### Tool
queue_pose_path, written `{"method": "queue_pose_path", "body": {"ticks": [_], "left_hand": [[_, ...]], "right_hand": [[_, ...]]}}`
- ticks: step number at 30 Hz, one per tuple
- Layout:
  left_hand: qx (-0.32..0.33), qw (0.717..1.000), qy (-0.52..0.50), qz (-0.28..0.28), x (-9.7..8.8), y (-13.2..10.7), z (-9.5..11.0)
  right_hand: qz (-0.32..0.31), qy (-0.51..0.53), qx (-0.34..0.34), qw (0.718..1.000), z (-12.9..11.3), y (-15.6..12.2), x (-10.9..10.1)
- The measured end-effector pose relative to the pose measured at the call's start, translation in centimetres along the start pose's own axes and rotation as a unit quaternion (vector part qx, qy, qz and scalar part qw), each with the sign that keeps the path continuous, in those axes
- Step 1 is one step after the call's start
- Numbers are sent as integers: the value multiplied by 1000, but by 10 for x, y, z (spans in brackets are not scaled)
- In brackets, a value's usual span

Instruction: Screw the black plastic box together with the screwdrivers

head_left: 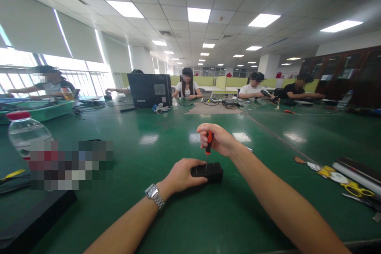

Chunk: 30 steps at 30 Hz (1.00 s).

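A small black box-shaped device (pixel 216 172) lies on the green tabletop (pixel 190 222) in front of me. My left hand (pixel 183 174) grips its left end between thumb and fingers, and a metal watch sits on that wrist. In my right hand (pixel 218 139) is a red and black screwdriver (pixel 208 143), held upright with the fingers wrapped around its handle. The shaft points straight down and its tip meets the top of the black device. Whether the tip sits in a screw is too small to tell.
On the left stand a water bottle (pixel 26 131), a green basket (pixel 56 110) and a long black object (pixel 38 218). Yellow scissors (pixel 357 189) and other tools lie at right. A black computer case (pixel 150 90) stands farther back, with several people seated around the table.
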<state>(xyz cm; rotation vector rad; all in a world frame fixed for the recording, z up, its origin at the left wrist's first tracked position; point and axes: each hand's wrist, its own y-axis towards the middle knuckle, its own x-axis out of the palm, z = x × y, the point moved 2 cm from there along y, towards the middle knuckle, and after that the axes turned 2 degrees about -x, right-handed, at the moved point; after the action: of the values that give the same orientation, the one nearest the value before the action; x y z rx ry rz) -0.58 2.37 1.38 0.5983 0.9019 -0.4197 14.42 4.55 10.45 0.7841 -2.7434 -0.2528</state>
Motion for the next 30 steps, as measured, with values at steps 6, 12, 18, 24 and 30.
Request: {"method": "queue_pose_path", "body": {"ticks": [6,12,18,24,30], "left_hand": [[-8,1000,-10,1,-1,0,2],[-14,1000,-8,0,-1,0,2],[-14,1000,-3,-2,0,0,1],[-8,1000,0,1,0,0,1],[-11,1000,-4,6,0,-1,1]], "right_hand": [[-10,5,-4,1000,-2,-3,5],[64,-9,-16,998,-1,-1,-1],[21,4,-3,1000,-1,-1,1],[42,-1,-10,999,-1,-2,1],[78,-32,-29,996,-2,-2,0]]}}
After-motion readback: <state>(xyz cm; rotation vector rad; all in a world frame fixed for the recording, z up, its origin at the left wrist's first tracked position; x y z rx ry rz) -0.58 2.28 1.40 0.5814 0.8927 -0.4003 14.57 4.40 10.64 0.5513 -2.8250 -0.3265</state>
